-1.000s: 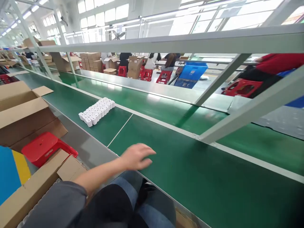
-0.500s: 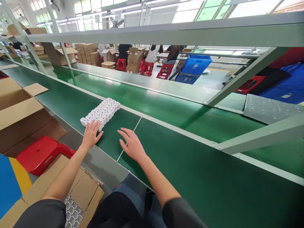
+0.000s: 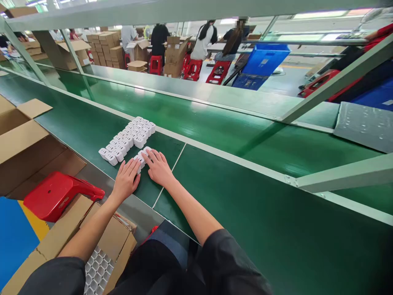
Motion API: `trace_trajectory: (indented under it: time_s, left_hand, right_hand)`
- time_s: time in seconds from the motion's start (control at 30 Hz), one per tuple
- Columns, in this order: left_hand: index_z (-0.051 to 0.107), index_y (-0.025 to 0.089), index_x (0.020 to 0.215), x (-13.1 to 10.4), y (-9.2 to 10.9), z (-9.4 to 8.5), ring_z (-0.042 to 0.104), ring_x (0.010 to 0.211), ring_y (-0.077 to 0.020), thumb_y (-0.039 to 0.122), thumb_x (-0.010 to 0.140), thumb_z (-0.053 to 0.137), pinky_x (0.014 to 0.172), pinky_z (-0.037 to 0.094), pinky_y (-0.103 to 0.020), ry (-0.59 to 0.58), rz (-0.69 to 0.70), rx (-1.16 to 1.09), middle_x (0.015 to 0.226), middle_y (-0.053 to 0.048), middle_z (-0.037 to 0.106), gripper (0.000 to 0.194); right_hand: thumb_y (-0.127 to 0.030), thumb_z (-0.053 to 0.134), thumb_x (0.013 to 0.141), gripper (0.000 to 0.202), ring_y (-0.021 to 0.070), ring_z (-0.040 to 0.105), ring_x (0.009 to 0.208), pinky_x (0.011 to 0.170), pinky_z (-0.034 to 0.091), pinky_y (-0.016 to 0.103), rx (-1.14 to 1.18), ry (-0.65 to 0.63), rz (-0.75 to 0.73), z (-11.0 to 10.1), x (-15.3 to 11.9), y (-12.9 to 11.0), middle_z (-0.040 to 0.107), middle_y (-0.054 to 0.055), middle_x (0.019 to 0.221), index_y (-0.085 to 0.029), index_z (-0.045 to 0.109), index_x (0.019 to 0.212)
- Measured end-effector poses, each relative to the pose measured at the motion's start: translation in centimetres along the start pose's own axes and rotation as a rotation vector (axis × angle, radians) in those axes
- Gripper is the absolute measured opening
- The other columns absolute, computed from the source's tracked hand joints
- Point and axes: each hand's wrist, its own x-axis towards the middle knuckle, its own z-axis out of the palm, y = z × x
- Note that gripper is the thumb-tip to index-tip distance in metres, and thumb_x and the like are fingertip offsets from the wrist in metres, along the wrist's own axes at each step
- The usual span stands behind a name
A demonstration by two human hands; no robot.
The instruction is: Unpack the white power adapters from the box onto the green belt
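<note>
Several white power adapters (image 3: 125,137) with dark slots in their tops stand packed together on the green conveyor belt (image 3: 221,180). A short row of white adapters (image 3: 140,157) stands apart from this block, on its near right side. My left hand (image 3: 127,179) presses on the near end of that row, its fingers against the adapters. At the far end my right hand (image 3: 159,167) curls its fingers over the same row, so the adapters sit between both hands. My fingers cover part of the row.
An open carton (image 3: 24,143) stands left of the belt, above a red stool (image 3: 58,196). Another carton (image 3: 113,241) by my left arm holds a gridded white tray (image 3: 98,270). A metal frame (image 3: 346,176) slants over the belt at right. People sit beyond.
My right hand has moved left onto the adapters. A short row has come away from the block toward the right, with my left hand moving right along with it. The view has tilted down.
</note>
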Motion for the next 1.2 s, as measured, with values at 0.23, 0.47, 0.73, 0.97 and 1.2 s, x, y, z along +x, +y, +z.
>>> trace_trajectory:
  time_s: [0.23, 0.47, 0.73, 0.97, 1.2]
  left_hand:
    - [0.044, 0.018, 0.145, 2.5, 3.0, -1.2, 0.043, 0.139, -0.03, 0.053, 0.094, 0.049, 0.116, 0.035, -0.048, -0.041, -0.101, 0.04, 0.152, -0.013, 0.043, 0.062]
    - [0.038, 0.02, 0.149, 7.0, 3.5, -0.9, 0.059, 0.114, -0.0341, 0.065, 0.089, 0.048, 0.077, 0.055, -0.038, -0.293, -0.28, 0.136, 0.134, -0.017, 0.057, 0.076]
    - [0.041, 0.028, 0.147, 7.5, 4.3, -1.3, 0.066, 0.093, -0.0295, 0.06, 0.096, 0.038, 0.063, 0.048, -0.029, -0.383, -0.312, 0.207, 0.105, -0.012, 0.066, 0.061]
    - [0.055, 0.03, 0.135, 7.1, 1.4, -2.9, 0.063, 0.102, -0.0268, 0.061, 0.086, 0.06, 0.08, 0.049, -0.031, -0.184, -0.555, -0.508, 0.119, -0.008, 0.066, 0.059]
    - [0.056, 0.018, 0.122, 5.3, 2.7, -2.5, 0.059, 0.055, -0.0146, 0.079, 0.084, 0.04, 0.048, 0.047, -0.024, 0.014, -0.95, -1.638, 0.075, -0.003, 0.064, 0.074]
  right_hand:
    - [-0.008, 0.044, 0.077, 0.069, 0.0261, 0.034, 0.139, 0.119, 0.03, 0.045, 0.18, 0.257, 0.115, -0.2, -3.3, 1.9, 0.044, 0.008, 0.148, -0.019, 0.048, 0.145]
    - [-0.008, 0.041, 0.075, 0.071, 0.023, 0.05, 0.128, 0.108, 0.045, 0.041, 0.395, 0.24, 0.209, 1.1, -3.2, 3.4, 0.047, 0.013, 0.141, -0.017, 0.043, 0.146]
    - [-0.006, 0.042, 0.075, 0.065, 0.0213, 0.051, 0.126, 0.109, 0.045, 0.036, 0.452, 0.275, 0.18, 1.2, -3.4, 3.3, 0.051, 0.011, 0.137, -0.017, 0.052, 0.138]
    - [-0.006, 0.04, 0.076, 0.062, 0.0228, 0.053, 0.123, 0.106, 0.049, 0.04, 0.485, 0.341, 0.166, 1.0, -3.5, 3.4, 0.052, 0.012, 0.134, -0.019, 0.052, 0.136]
    - [-0.035, 0.055, 0.085, 0.058, 0.029, 0.045, 0.133, 0.111, 0.041, 0.05, 0.401, 0.487, -0.061, -1.7, -4.1, 1.3, 0.048, 0.015, 0.138, -0.021, 0.044, 0.141]
